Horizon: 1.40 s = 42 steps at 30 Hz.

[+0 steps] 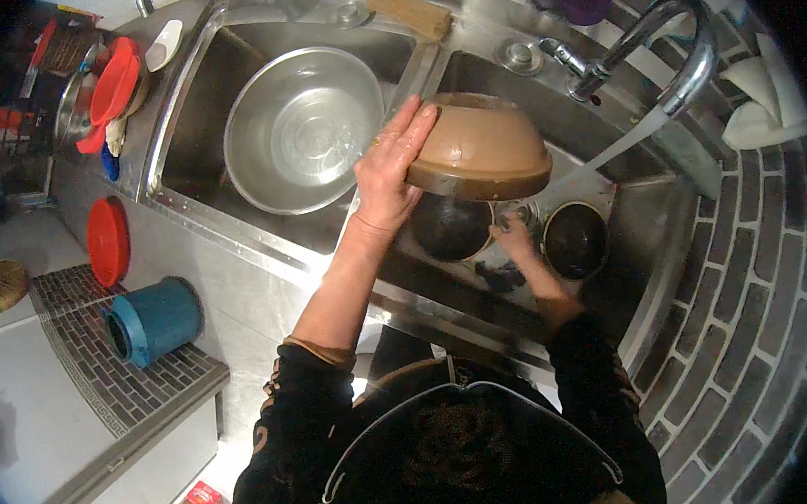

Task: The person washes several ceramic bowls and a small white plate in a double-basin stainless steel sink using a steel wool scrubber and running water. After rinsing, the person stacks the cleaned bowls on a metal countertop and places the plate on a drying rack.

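My left hand (392, 166) grips the side of a brown glazed ceramic basin (479, 134), raised over the right sink bowl (653, 230) with its base turned upward. Below it, down in the sink, my right hand (515, 239) is beside the drain (519, 213). Its fingers are blurred and partly hidden, so what they hold is unclear. On one side of it sits a dark-glazed bowl (452, 230), partly covered by the basin. A smaller dark bowl (576, 240) is on the other side. Water (624, 143) runs from the chrome faucet (690, 25) toward the basin's rim.
A large metal basin (303, 131) sits in the left sink bowl. A tan sponge or cloth (415, 13) lies on the sink's back ledge. Red plastic containers (116, 79), a red lid (107, 242) and a blue pot (157, 320) stand to the left. A brick-patterned wall (745, 294) bounds the right.
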Each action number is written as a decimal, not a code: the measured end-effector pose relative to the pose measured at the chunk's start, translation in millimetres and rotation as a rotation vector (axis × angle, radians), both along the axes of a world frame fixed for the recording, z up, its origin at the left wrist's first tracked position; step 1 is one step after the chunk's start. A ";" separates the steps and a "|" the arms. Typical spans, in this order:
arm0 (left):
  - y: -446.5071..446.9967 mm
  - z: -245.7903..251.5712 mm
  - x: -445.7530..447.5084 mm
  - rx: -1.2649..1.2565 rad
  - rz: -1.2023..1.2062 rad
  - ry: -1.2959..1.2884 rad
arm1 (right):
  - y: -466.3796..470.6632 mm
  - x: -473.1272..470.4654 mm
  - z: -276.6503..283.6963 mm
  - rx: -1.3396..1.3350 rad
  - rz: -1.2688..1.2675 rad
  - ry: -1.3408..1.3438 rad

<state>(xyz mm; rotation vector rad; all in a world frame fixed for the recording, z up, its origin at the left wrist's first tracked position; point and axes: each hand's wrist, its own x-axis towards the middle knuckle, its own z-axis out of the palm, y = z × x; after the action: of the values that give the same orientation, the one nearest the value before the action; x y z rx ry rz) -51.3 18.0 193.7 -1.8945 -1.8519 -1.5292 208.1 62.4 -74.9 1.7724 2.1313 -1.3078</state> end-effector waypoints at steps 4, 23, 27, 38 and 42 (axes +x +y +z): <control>-5.5 3.1 -6.3 -0.025 -0.023 0.061 | -25.6 -24.1 -19.3 -0.485 -0.367 0.110; -49.5 -24.4 -55.7 -0.554 0.240 -1.264 | -9.6 78.0 83.3 -0.157 -0.462 0.467; -69.0 -31.7 -59.5 -0.542 0.225 -1.322 | -17.8 76.2 90.1 -0.151 -0.639 0.555; -87.9 -40.0 -60.8 -0.523 0.305 -1.301 | -14.9 34.8 80.3 -0.734 -1.096 0.960; -92.0 -36.8 -67.4 -0.626 0.306 -1.274 | -24.9 12.4 65.4 -1.209 -0.973 1.311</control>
<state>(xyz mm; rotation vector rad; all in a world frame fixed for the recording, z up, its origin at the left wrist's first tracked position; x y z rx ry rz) -118.6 -74.0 156.9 -0.4414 -3.1476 -2.4747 220.5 37.5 -9.5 1.2503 -0.2386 -3.4003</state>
